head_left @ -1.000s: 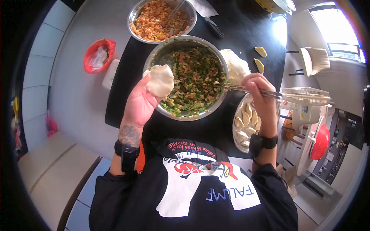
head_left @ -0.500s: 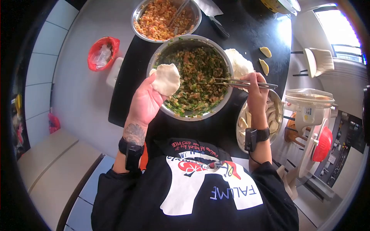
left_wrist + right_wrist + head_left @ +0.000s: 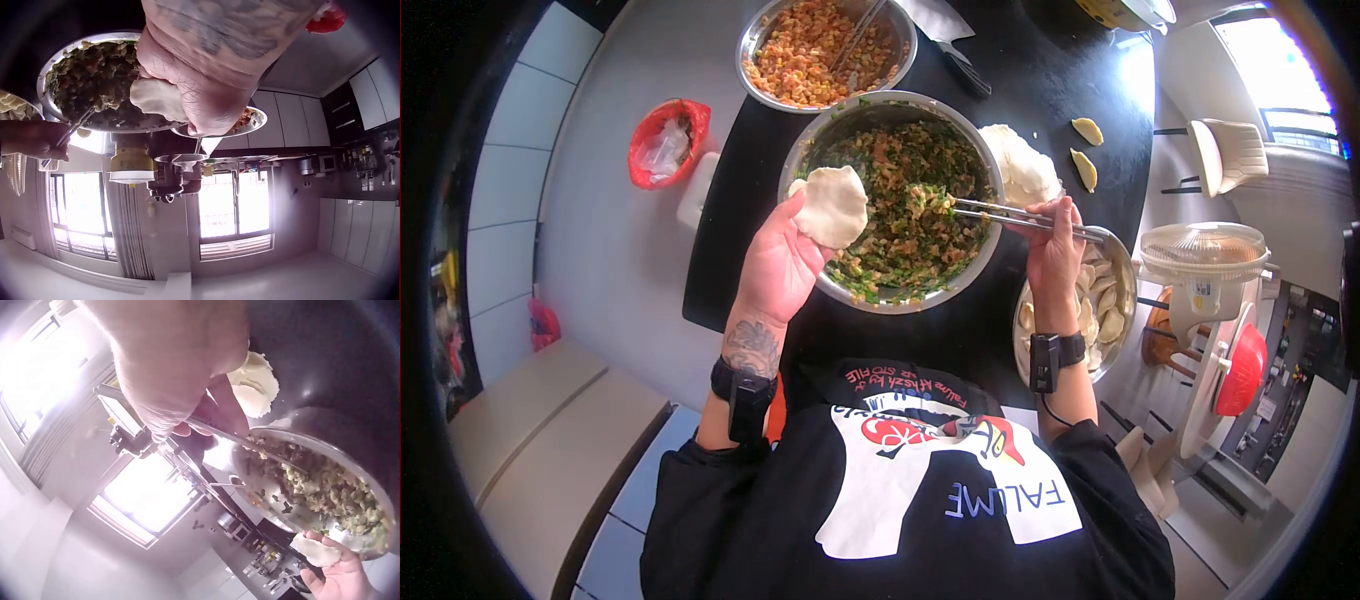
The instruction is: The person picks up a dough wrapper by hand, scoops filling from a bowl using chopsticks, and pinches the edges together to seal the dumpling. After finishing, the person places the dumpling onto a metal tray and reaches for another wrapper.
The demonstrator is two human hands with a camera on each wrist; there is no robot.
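In the head view my left hand holds a flat round dumpling wrapper at the left rim of a large metal bowl. Its thumb lies on the wrapper's edge and the fingers are mostly hidden underneath. Chopped green and orange filling covers the bowl's bottom. My right hand grips metal chopsticks from the right side. A clump of filling sits at their tips, over the bowl. From the right wrist, the chopsticks slant down toward the filling.
Beyond the large bowl stands a second metal bowl of orange filling, with a cleaver beside it. Pale dough lies to the right. A tray of dumplings sits under my right forearm, and two yellowish dumplings rest farther back.
The right hand has shifted left and lower, and its chopsticks now carry a clump of filling up from the bowl. The left hand still holds the wrapper in nearly the same place.
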